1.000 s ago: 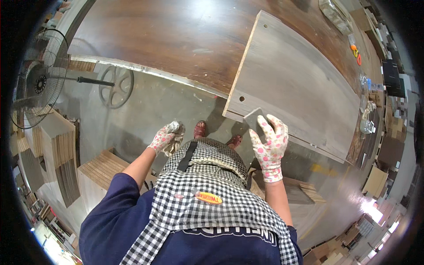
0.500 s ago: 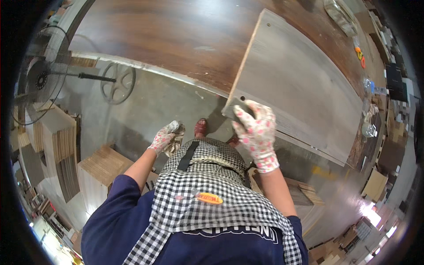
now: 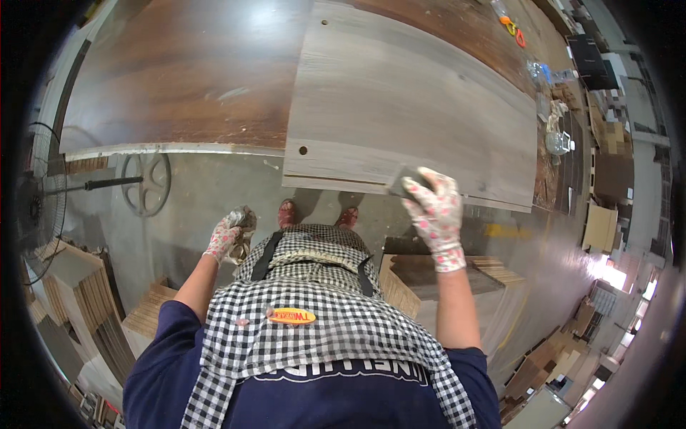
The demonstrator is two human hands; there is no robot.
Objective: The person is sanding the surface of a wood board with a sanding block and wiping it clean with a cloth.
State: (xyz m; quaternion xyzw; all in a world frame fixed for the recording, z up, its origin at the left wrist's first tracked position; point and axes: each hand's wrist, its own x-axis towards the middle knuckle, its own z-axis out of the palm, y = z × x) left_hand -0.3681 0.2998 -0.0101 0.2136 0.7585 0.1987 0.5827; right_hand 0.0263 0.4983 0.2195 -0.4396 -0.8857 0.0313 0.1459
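A grey wood-grain panel [image 3: 407, 93] lies on the brown work table [image 3: 193, 79], its near edge overhanging slightly. Two round holes show near its left side, and a groove runs along the near edge. In a white glove with pink dots, my right hand [image 3: 437, 214] grips a small dark grey block [image 3: 404, 181], which looks like a sanding block, against that near edge. My left hand [image 3: 223, 236], gloved the same way, hangs low beside my apron. Its fingers are closed round a crumpled, pale, stained cloth [image 3: 245, 232].
Orange-handled scissors [image 3: 516, 32] and a clear plastic bottle [image 3: 557, 142] lie beyond the panel at the right. A black fan [image 3: 39, 200] stands at the left. Stacked boards [image 3: 86, 293] fill the lower left, with another stack [image 3: 471, 279] below my right hand.
My right hand has slid the block from the panel's near left corner rightward along its near edge. The view has turned, so the panel now looks squarer. My left hand still holds the cloth.
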